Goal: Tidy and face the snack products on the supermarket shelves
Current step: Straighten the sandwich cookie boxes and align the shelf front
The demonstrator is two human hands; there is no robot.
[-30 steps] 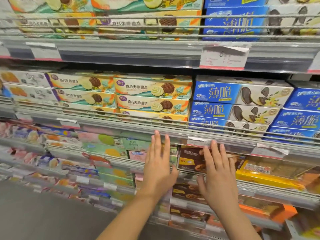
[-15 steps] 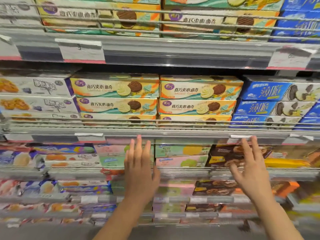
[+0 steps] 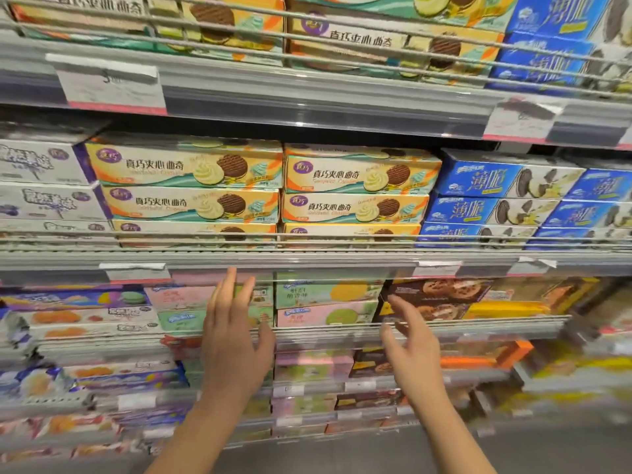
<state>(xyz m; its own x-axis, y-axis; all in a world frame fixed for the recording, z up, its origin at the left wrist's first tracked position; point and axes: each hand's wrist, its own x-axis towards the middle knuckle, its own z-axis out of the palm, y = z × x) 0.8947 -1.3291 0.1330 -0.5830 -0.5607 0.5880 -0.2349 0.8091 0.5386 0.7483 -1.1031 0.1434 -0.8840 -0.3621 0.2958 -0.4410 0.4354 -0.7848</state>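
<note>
Since half a second ago both hands have stayed raised before the same shelf, but the right hand [image 3: 415,354] has drawn in toward the middle and now sits lower, in front of the dark brown cookie boxes [image 3: 441,299]. The left hand [image 3: 234,340] remains in front of the pink and green boxes [image 3: 326,304], fingers straight and slightly spread, holding nothing; whether its fingertips touch a pack cannot be told. The right hand's fingers are loosely extended and parted, gripping nothing.

On the shelf above, the yellow sandwich-cookie boxes [image 3: 359,181] stand in two stacks side by side, each printed with a chocolate biscuit and a cream swirl. They lie flat, long axis running left to right, printed fronts facing out toward the aisle. To their right sit blue thin-cookie boxes [image 3: 496,184], stacked the same way; to their left, white and purple boxes [image 3: 44,165]. A wire rail [image 3: 307,239] crosses the lowest boxes.
</note>
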